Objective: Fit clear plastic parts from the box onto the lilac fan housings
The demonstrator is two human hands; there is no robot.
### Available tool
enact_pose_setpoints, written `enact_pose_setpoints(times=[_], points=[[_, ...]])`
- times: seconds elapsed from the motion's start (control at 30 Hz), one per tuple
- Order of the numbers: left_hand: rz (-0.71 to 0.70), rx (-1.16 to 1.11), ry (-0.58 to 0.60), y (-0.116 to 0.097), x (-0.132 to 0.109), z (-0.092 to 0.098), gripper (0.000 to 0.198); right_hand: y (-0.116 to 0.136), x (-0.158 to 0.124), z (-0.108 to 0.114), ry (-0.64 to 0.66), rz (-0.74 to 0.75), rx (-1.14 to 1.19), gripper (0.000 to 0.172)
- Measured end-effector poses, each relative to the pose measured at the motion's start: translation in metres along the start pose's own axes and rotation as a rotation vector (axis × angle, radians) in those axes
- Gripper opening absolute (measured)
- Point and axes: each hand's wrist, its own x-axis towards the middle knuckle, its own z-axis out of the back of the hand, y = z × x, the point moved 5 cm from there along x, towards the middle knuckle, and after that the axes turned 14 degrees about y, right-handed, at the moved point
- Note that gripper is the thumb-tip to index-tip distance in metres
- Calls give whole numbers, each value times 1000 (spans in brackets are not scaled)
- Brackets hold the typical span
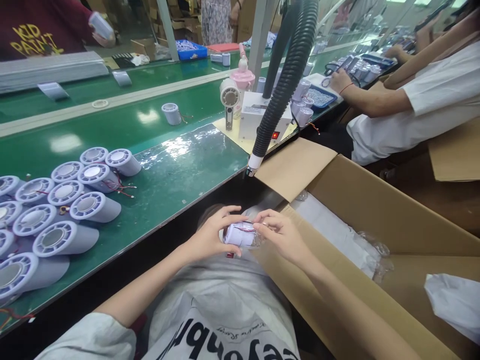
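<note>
My left hand [210,231] and my right hand [281,234] both grip one pale lilac fan housing [240,234] above my lap, just below the table edge. Thin red wires run across the housing, and a small red connector hangs under it. Clear plastic wrap clings to its right end under my right fingers. Several matching lilac fan housings [60,200] with round grilles lie in a cluster on the green table [180,175] to my left.
A large open cardboard box [375,210] with plastic bags stands at my right. A black corrugated hose [288,80] hangs over a white unit [258,115], beside a pink fan [240,80]. A co-worker's arm [375,100] reaches toward a blue tray [318,97]. One lone housing [171,113] sits on the belt.
</note>
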Motion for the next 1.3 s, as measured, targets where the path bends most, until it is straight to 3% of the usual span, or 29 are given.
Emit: enact_pose_setpoints(times=[0.13,0.2,0.27,0.37,0.43,0.53,0.83,1.3], points=[[40,-280,79,-1,-2,-5,67,-8,-1,3,-23,-78,278,37],[76,-435,69,-3,-3,-7,64,-8,-3,4,12,-53,327,28],[97,-586,32,-3,-4,-8,62,-3,-7,3,72,52,218,18],[112,-742,4,-2,-7,-11,59,5,-17,2,116,234,-123,39],[114,-784,55,-2,-8,-14,62,6,-24,1,120,282,-253,39],[71,-696,120,-7,-10,-13,71,3,-27,0,154,227,-208,37],[-8,-433,118,-20,-13,-6,75,6,-27,-2,220,53,113,38],[-12,-373,143,-23,-15,-6,75,-10,-26,-10,250,-86,416,41]])
